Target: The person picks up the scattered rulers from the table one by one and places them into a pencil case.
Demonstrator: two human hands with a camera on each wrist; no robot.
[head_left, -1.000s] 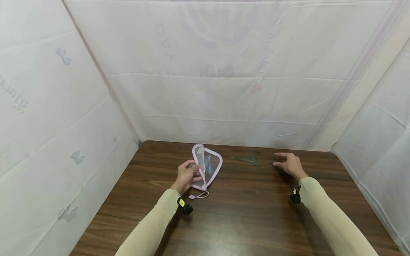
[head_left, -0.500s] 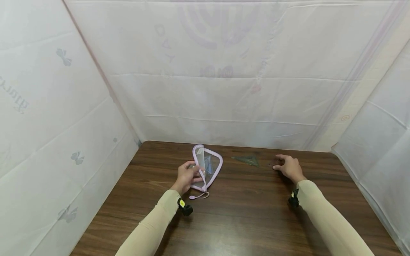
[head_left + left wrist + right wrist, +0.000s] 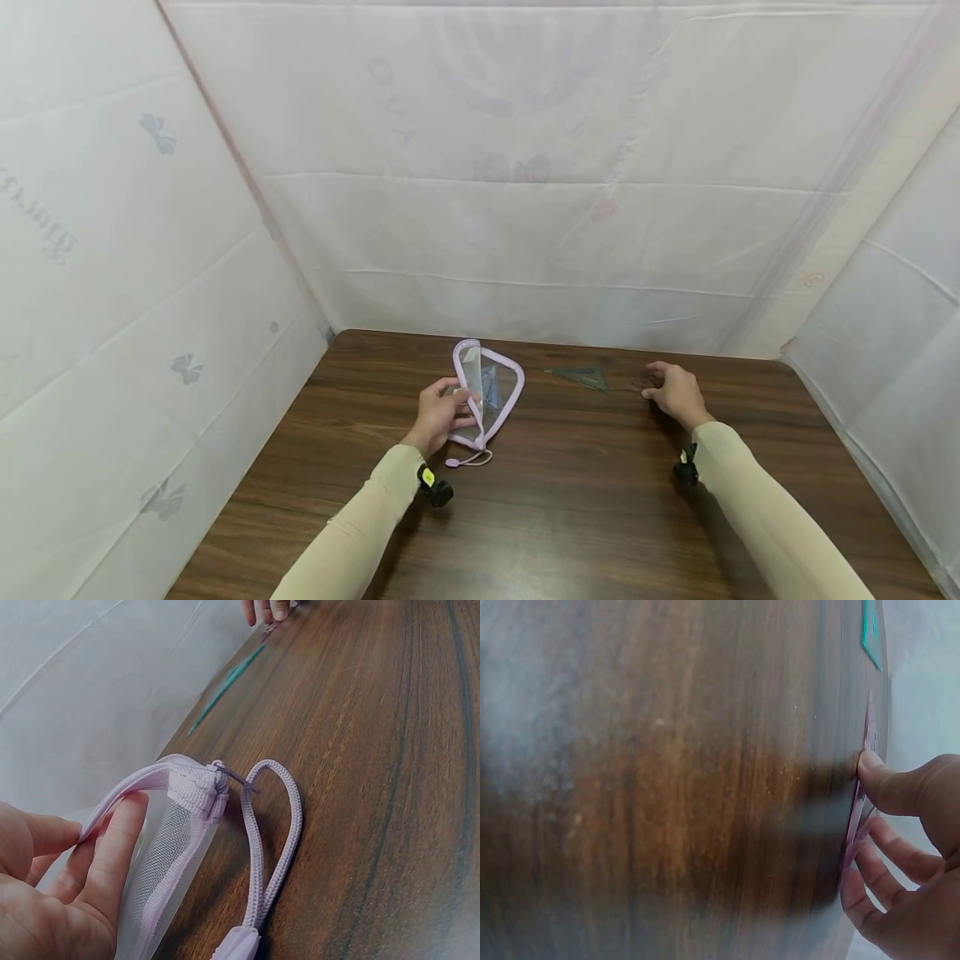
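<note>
My left hand [image 3: 437,414] pinches one lilac-trimmed edge of a clear mesh zipper pouch [image 3: 510,400], holding its mouth apart. Inside the pouch shows a bluish see-through piece [image 3: 491,387], its exact shape blurred by the mesh. At the far side of the table my right hand [image 3: 677,394] holds a thin pink see-through plastic piece [image 3: 855,806] by its edges, thumb on the near edge and fingers opposite. One end of that piece is pointed; the hand covers part of it. Between the hands a green see-through set square [image 3: 585,377] lies flat.
The pouch's lilac cord loop [image 3: 289,817] trails onto the brown wooden table [image 3: 555,517]. White printed sheets [image 3: 480,233] hang close behind the table's far edge and along both sides.
My right hand has shifted slightly nearer, and its thumb and fingers have closed on the pink piece. The left hand and pouch keep their place; the head view has turned slightly.
</note>
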